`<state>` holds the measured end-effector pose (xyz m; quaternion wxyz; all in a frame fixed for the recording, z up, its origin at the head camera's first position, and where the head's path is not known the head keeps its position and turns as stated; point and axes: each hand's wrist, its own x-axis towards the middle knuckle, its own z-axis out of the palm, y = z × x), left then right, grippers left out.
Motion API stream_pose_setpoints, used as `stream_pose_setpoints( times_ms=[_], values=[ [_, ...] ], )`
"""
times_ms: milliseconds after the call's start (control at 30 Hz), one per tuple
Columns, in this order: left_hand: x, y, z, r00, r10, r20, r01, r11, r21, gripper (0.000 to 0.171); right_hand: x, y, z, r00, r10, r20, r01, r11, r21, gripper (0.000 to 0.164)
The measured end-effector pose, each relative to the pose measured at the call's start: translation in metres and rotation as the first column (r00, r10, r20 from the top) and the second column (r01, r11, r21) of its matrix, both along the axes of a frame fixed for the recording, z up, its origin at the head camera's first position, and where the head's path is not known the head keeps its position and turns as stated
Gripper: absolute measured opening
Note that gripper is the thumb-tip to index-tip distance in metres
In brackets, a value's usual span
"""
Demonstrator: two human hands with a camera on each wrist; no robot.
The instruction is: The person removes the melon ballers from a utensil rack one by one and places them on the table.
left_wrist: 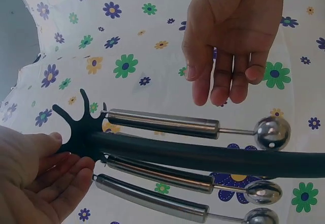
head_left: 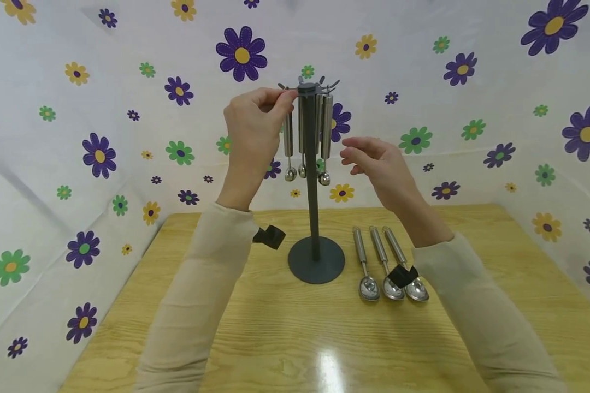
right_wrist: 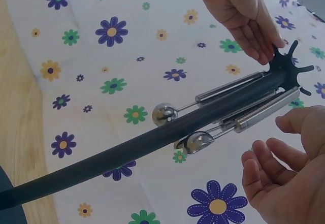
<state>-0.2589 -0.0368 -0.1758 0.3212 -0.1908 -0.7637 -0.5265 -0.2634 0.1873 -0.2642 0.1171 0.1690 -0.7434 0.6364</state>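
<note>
A dark metal stand (head_left: 312, 202) with a ring of hooks at its top rises from a round base. Several steel scoops (head_left: 326, 128) with small round bowls hang from those hooks. My left hand (head_left: 252, 128) pinches a hook (left_wrist: 65, 145) at the left of the stand's top between thumb and fingers. Off to the stand's right, my right hand (head_left: 379, 166) is held in the air with loosely bent fingers and nothing in it. In the right wrist view the right fingers (right_wrist: 274, 155) are beside the handle of a hanging scoop (right_wrist: 266, 112), apart from it.
Three larger steel scoops (head_left: 369, 288) lie side by side on the wooden table (head_left: 255, 327), right of the stand's round base (head_left: 300, 267). A white flower-print cloth (head_left: 142, 109) covers the walls behind and at both sides.
</note>
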Motion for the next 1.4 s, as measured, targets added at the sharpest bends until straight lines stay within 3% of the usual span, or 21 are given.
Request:
stream_pose_setpoints(
  times_ms=[200, 467, 633, 867, 1100, 1233, 1400],
  values=[
    [-0.002, -0.004, 0.003, 0.999, -0.031, 0.043, 0.033, 0.999, -0.034, 0.022, -0.001, -0.003, -0.001, 1.0, 0.01, -0.021, -0.011, 1.0, -0.02, 0.037],
    [0.002, 0.0, -0.004, 0.993, 0.052, -0.107, -0.051, 0.999, 0.017, 0.02, -0.004, -0.012, 0.004, 0.999, 0.01, -0.038, -0.011, 0.999, -0.038, 0.034],
    [0.005, 0.002, -0.004, 0.988, 0.099, -0.118, -0.096, 0.995, 0.034, 0.023, -0.005, -0.016, 0.006, 0.999, 0.02, -0.043, -0.022, 0.999, -0.04, 0.033],
    [0.002, 0.003, -0.003, 0.997, 0.015, -0.075, -0.005, 0.991, 0.133, 0.02, -0.007, -0.018, 0.006, 0.997, 0.064, -0.049, -0.066, 0.996, -0.056, 0.032],
    [-0.006, -0.008, 0.0, 1.0, 0.004, -0.016, -0.002, 0.992, 0.128, 0.021, -0.009, -0.023, 0.006, 0.995, 0.085, -0.05, -0.088, 0.994, -0.06, 0.031],
    [-0.012, -0.016, 0.002, 0.999, -0.036, 0.039, 0.03, 0.989, 0.145, 0.021, -0.009, -0.028, 0.006, 0.994, 0.104, -0.029, -0.107, 0.991, -0.084, 0.031],
    [-0.022, -0.024, 0.002, 0.995, -0.091, 0.047, 0.084, 0.986, 0.143, 0.021, -0.01, -0.034, 0.008, 0.993, 0.115, -0.016, -0.116, 0.987, -0.116, 0.031]
  ],
)
